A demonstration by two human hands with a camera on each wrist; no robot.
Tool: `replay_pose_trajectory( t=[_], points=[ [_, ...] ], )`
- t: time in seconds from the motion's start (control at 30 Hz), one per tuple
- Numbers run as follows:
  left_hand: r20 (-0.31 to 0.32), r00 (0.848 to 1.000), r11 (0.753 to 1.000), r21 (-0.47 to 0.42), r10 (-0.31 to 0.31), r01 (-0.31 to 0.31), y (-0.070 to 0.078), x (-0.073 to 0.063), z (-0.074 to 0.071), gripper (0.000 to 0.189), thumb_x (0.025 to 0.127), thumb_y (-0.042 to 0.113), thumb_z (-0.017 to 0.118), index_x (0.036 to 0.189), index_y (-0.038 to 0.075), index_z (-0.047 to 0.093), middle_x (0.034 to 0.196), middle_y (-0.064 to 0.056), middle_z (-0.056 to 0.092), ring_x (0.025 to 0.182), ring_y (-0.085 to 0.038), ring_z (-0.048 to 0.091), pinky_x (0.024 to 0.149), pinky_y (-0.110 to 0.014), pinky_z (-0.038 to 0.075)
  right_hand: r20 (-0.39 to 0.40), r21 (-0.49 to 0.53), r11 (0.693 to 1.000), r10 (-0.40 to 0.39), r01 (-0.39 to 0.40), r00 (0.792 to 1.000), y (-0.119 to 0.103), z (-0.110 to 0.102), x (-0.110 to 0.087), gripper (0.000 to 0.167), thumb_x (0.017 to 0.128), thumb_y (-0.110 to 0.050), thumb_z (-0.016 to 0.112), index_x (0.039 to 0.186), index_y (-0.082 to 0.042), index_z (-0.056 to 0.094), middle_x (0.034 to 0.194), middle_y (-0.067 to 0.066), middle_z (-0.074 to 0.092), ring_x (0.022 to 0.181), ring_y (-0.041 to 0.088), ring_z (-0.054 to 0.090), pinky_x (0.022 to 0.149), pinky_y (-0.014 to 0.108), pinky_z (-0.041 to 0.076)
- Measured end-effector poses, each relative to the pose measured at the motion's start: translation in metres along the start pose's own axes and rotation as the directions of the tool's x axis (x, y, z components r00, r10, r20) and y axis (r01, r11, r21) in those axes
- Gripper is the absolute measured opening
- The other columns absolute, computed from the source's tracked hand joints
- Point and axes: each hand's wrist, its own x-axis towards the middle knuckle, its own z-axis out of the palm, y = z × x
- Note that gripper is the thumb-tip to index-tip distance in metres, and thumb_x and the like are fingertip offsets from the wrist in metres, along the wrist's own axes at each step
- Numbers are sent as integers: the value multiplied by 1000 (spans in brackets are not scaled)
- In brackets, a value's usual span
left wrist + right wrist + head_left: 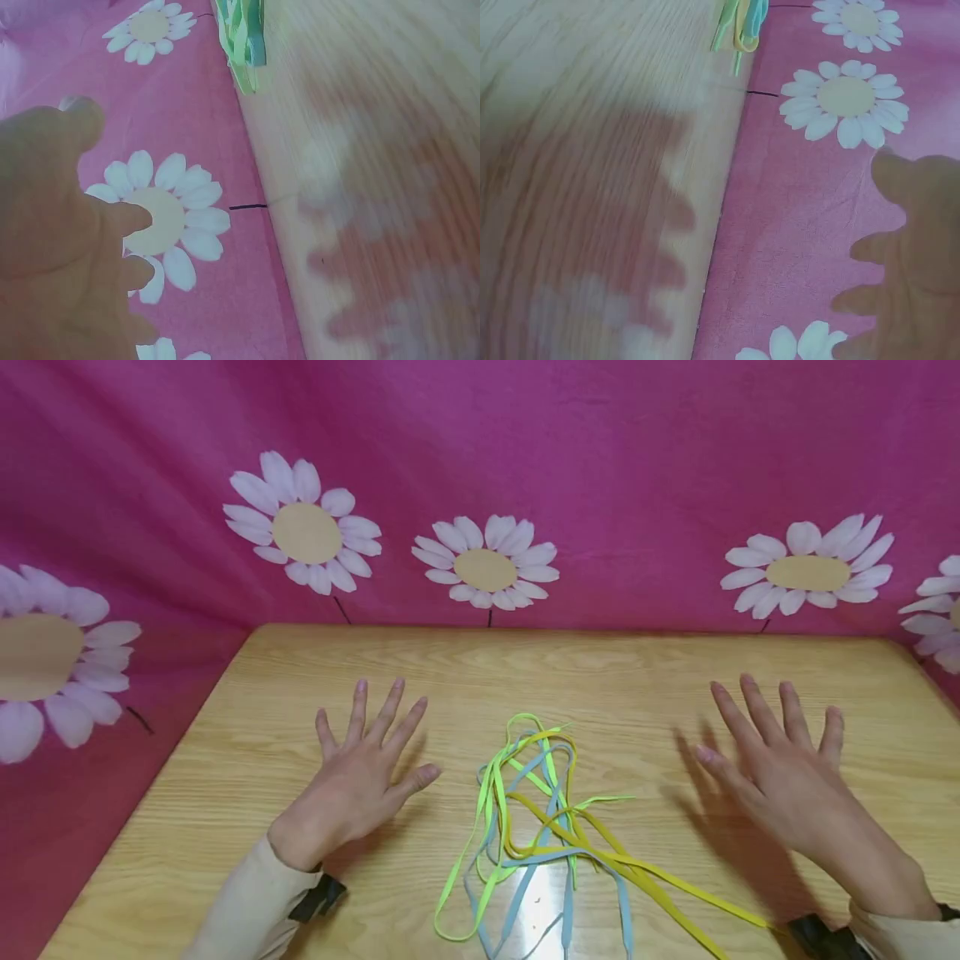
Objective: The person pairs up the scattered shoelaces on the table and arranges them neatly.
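A loose tangle of flat shoelaces lies mid-table in the head view: a neon green shoelace, a yellow shoelace trailing to the lower right, and a grey-blue shoelace with ends toward the near edge. To the left of the pile, my left hand is held over the table, fingers spread, holding nothing. My right hand hovers on the other side, fingers also spread and free of the laces. Part of the lace bundle shows at the top of the left wrist view.
The wooden table carries the laces and the shadows of both hands. Behind it and along the left side hangs a magenta cloth printed with white daisies. A bright glare spot lies under the near lace ends.
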Motion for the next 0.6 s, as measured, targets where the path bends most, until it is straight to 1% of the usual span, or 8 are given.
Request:
replay_pose_trajectory(
  t=[0.1, 0.17, 0.23, 0.27, 0.3, 0.37, 0.5, 0.6],
  points=[
    [-13, 998, 998, -11, 59, -59, 2, -1, -2, 71, 94, 51, 55, 151, 16, 32, 159, -13, 16, 144, -42, 6, 102, -74, 6, -15, 28, 999, -42, 42, 999, 0, 2, 1, 68, 98, -38, 55, 152, -11, 24, 150, 30, 25, 137, 53, 16, 100, 74, -7],
    [-52, 990, 991, -29, 129, -131, 6, -1, -3, 63, 93, 43, 61, 144, 10, 45, 151, -17, 33, 140, -40, 25, 104, -68, 20, -42, 40, 996, -83, 84, 996, 1, 2, 0, 61, 93, -27, 65, 145, -6, 39, 138, 32, 43, 118, 50, 47, 99, 71, 19],
    [-104, 974, 978, -42, 201, -207, 10, -1, -4, 52, 92, 35, 66, 134, 7, 55, 140, -18, 48, 131, -37, 42, 102, -60, 32, -63, 37, 993, -111, 114, 992, 1, 1, -2, 54, 87, -16, 71, 135, -4, 49, 125, 30, 55, 94, 41, 60, 82, 61, 42],
    [-125, 966, 971, -48, 227, -234, 13, -1, -5, 48, 92, 33, 67, 131, 6, 58, 137, -17, 51, 127, -35, 46, 101, -57, 36, -67, 35, 992, -116, 119, 991, 2, 1, -3, 50, 85, -13, 72, 131, -3, 53, 120, 29, 59, 84, 35, 61, 72, 55, 46],
    [-147, 958, 965, -51, 248, -257, 15, -1, -5, 45, 92, 31, 67, 128, 6, 60, 134, -17, 54, 124, -34, 50, 100, -54, 39, -68, 29, 993, -115, 117, 991, 2, 0, -4, 47, 84, -11, 73, 127, -3, 56, 115, 27, 62, 75, 29, 61, 62, 49, 47],
    [-174, 946, 958, -45, 272, -284, 18, 0, -6, 41, 92, 29, 67, 125, 6, 62, 130, -15, 56, 120, -32, 53, 98, -51, 41, -54, 23, 995, -93, 94, 994, 2, -2, -7, 42, 83, -11, 74, 122, -4, 60, 109, 24, 65, 68, 22, 57, 54, 42, 46],
    [-176, 938, 950, -38, 299, -310, 22, 2, -8, 35, 91, 25, 68, 120, 6, 65, 124, -13, 60, 114, -29, 57, 95, -47, 44, -23, 11, 998, -61, 62, 998, 4, -6, -9, 33, 80, -11, 77, 110, -2, 66, 101, 21, 68, 68, 27, 62, 52, 44, 47],
    [-159, 918, 927, -45, 362, -373, 28, 5, -8, 29, 91, 21, 69, 114, 4, 67, 113, -11, 65, 103, -25, 63, 88, -43, 49, 3, 8, 997, -73, 73, 997, 6, -6, -13, 28, 76, -6, 78, 102, -3, 68, 86, 11, 69, 69, 25, 63, 53, 41, 47]
  ],
)
